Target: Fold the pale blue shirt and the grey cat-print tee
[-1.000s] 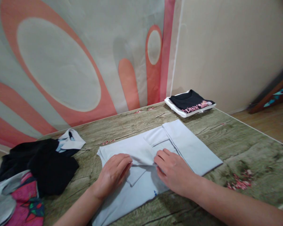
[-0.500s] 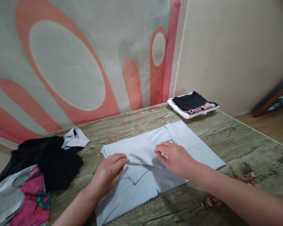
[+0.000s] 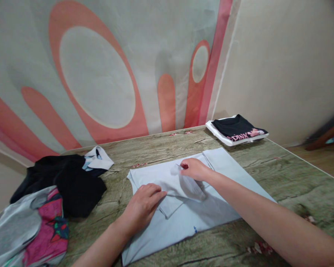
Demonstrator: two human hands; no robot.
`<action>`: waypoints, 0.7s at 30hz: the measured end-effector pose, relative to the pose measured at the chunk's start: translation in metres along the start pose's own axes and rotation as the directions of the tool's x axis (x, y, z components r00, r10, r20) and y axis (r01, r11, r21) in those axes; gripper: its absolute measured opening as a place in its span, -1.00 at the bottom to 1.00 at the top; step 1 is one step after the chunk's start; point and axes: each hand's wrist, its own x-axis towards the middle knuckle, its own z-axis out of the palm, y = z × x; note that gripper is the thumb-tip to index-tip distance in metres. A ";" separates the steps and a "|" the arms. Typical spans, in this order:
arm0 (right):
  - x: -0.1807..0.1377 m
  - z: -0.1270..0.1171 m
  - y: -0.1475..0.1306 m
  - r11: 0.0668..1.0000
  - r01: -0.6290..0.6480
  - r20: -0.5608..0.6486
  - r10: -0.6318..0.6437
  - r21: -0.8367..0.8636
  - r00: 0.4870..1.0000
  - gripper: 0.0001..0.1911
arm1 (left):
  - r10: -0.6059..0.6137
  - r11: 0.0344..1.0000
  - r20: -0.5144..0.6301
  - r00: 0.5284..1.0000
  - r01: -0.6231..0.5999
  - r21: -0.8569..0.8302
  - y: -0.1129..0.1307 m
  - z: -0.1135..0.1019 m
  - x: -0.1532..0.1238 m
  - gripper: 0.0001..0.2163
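A white shirt, partly folded, lies spread on the table before me. My right hand pinches an edge of its cloth and holds that flap lifted, so the fabric bends up in a loose fold. On the shirt's left part rests my left hand, its fingers stretched out and pressing on the cloth beside the fold. A folded corner of fabric points toward me between the hands. A small blue mark shows near the shirt's front edge.
On the left lie a black garment with a white collar and a grey and pink garment. A folded black shirt with pink print sits on white folded cloth at the back right. The wood-patterned table meets the wall behind.
My right hand has raised the shirt's flap and moved it up and away from me. The left hand stays on the cloth. The view has shifted slightly left.
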 end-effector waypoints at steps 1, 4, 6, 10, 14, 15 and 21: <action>-0.002 0.000 0.001 1.000 -0.012 -0.016 0.012 -0.006 1.000 -0.86 | -0.001 1.000 -0.001 1.000 0.001 -0.009 0.000 -0.001 0.000 -0.67; -0.010 -0.001 0.002 0.998 -0.066 -0.055 0.064 -0.022 0.996 -0.85 | -0.005 1.000 -0.004 1.000 0.005 -0.026 0.000 -0.002 0.001 -0.67; -0.018 -0.001 0.000 0.996 -0.067 -0.122 0.061 -0.051 0.991 -0.84 | -0.017 0.999 -0.016 1.000 0.017 -0.030 0.000 -0.001 0.001 -0.70; -0.042 0.003 -0.010 0.960 0.233 -0.296 -0.269 -0.152 0.916 -0.75 | -0.004 1.000 -0.039 0.999 0.004 -0.005 0.001 0.002 0.000 -0.67; -0.082 0.025 -0.012 0.809 0.569 -0.176 -0.587 -0.147 0.790 -0.66 | 0.048 0.997 0.084 0.995 -0.053 0.054 0.000 0.005 0.001 -0.52; -0.093 0.031 -0.009 0.785 0.597 -0.143 -0.618 -0.165 0.773 -0.59 | 0.052 0.997 0.121 0.991 -0.059 0.058 0.000 0.005 0.001 -0.50; -0.142 0.035 0.013 0.793 0.600 -0.086 -0.608 -0.102 0.789 -0.53 | 0.040 0.999 0.095 0.995 -0.043 0.025 -0.007 0.004 -0.001 -0.55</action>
